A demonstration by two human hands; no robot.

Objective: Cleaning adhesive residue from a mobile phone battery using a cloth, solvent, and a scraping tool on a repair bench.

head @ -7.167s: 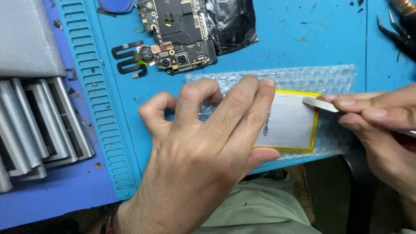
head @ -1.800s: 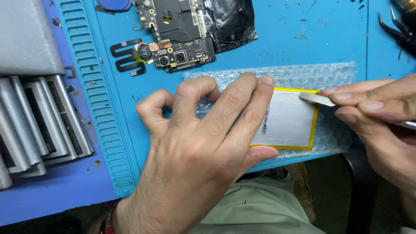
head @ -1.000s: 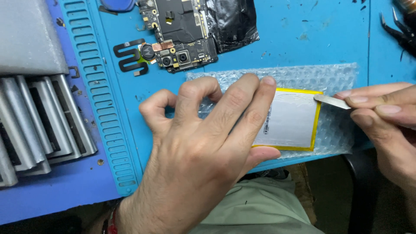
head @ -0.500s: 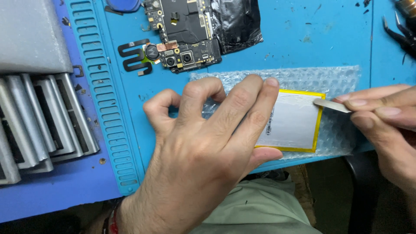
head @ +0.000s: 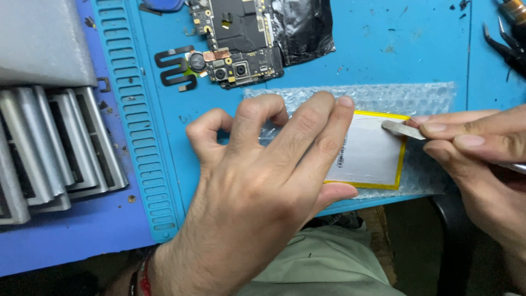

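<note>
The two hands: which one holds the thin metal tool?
The right hand pinches the metal tool over the yellow-edged battery; the left hand presses flat and holds nothing.

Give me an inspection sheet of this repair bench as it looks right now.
Surface: blue work mat with a ribbed strip on its left side, speckled with small debris.
Job's things: flat white battery with yellow edging, lying on bubble wrap; thin metal blade at its upper right corner.
Clutter: circuit board with camera modules, dark foil piece, black pliers, grey metal rails.
Grippers: left hand pressing the battery flat; right hand pinching the blade.
Cables: black flex ribbon beside the board.
Surroundings: pale green clothing below the bench edge.
</note>
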